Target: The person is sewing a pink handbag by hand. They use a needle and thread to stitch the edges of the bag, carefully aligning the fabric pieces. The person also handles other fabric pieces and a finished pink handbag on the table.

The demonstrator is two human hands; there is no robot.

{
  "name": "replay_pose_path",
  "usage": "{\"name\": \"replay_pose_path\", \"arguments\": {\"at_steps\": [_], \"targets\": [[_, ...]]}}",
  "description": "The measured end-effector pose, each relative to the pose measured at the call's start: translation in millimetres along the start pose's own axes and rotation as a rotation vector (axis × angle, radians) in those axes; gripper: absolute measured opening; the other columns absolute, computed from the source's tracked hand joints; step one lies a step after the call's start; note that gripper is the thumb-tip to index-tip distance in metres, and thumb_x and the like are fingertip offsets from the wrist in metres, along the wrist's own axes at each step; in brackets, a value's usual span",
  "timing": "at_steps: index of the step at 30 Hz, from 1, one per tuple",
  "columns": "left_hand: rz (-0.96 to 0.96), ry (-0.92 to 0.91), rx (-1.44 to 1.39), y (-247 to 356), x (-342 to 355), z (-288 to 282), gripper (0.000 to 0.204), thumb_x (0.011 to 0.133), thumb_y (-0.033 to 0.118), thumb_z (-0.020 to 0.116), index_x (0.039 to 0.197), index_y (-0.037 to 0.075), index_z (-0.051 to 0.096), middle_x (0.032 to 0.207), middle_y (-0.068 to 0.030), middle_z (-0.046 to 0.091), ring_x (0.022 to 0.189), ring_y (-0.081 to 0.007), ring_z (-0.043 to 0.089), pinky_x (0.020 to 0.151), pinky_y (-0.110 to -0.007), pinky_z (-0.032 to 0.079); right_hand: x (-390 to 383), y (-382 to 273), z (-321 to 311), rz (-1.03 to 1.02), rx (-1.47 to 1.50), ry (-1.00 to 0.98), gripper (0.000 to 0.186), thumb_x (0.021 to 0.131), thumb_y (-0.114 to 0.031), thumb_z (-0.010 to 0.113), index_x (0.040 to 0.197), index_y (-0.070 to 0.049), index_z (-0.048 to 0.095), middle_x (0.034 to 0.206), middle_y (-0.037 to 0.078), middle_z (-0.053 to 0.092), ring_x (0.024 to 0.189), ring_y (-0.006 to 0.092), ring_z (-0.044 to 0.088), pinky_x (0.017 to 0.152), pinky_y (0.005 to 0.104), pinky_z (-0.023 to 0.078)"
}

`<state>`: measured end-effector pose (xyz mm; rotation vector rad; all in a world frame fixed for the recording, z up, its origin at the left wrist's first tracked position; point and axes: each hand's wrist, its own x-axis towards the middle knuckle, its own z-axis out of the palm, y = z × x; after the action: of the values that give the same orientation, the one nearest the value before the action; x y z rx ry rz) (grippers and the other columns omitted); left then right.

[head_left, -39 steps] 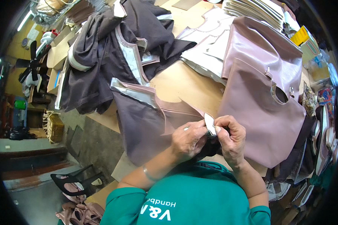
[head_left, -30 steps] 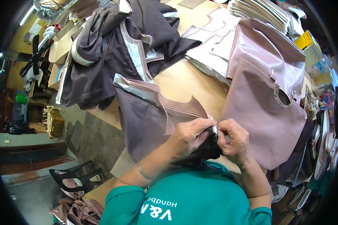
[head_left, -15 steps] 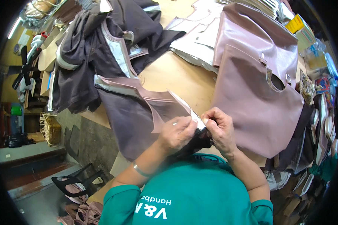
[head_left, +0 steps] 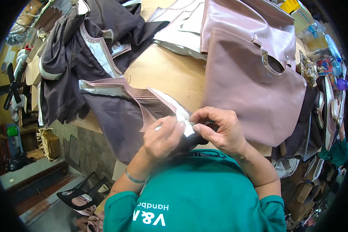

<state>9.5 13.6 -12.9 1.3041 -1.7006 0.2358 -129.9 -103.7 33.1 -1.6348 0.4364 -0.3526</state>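
At far left, a black-bladed fan (head_left: 14,86); below, on the same side, a pale-fringed, golden-brown woven basket (head_left: 51,144). At upper right, a yellow-and-pale-green cardboard box (head_left: 303,17); lower, near the right rim, a small rounded purple object (head_left: 342,84).

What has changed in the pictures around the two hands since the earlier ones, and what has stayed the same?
The scene has slid left in view, so the camera shifted. The edge strip of the dark piece has turned, showing a longer white length. The left hand still pinches it; the right hand stays close beside. The pink bag and dark heap lie as before.
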Motion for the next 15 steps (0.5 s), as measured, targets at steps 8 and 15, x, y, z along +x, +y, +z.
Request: {"name": "replay_pose_path", "arguments": {"at_steps": [8, 15], "targets": [[-0.090, -0.079, -0.055, 2.4, 0.4, 7.9, 0.045, 0.060, 0.005, 0.066, 0.100, -0.005, 0.049, 0.085, -0.0178, 0.055, 0.070, -0.0293, 0.057, 0.064, -0.036, 0.048, 1.7, 6.3, 9.2, -0.335, -0.560, 0.122, 0.012, 0.066, 0.006, 0.053, 0.071, 0.000, 0.044, 0.065, 0.015, 0.047, 0.059, 0.0334, 0.050, 0.053, 0.0388, 0.042], [-0.025, -0.138, 0.149, -2.1, 7.4, 6.6, 0.025, 0.060, 0.010, 0.061, 0.083, 0.003, 0.054, 0.078, -0.0084, 0.053, 0.064, -0.0192, 0.055, 0.056, -0.029, 0.044, 12.5, 14.1, 5.1, -0.129, -0.303, 0.185, 0.008, 0.065, 0.004, 0.052, 0.068, 0.000, 0.046, 0.063, 0.013, 0.051, 0.056, 0.0248, 0.052, 0.052, 0.0341, 0.041]]}}
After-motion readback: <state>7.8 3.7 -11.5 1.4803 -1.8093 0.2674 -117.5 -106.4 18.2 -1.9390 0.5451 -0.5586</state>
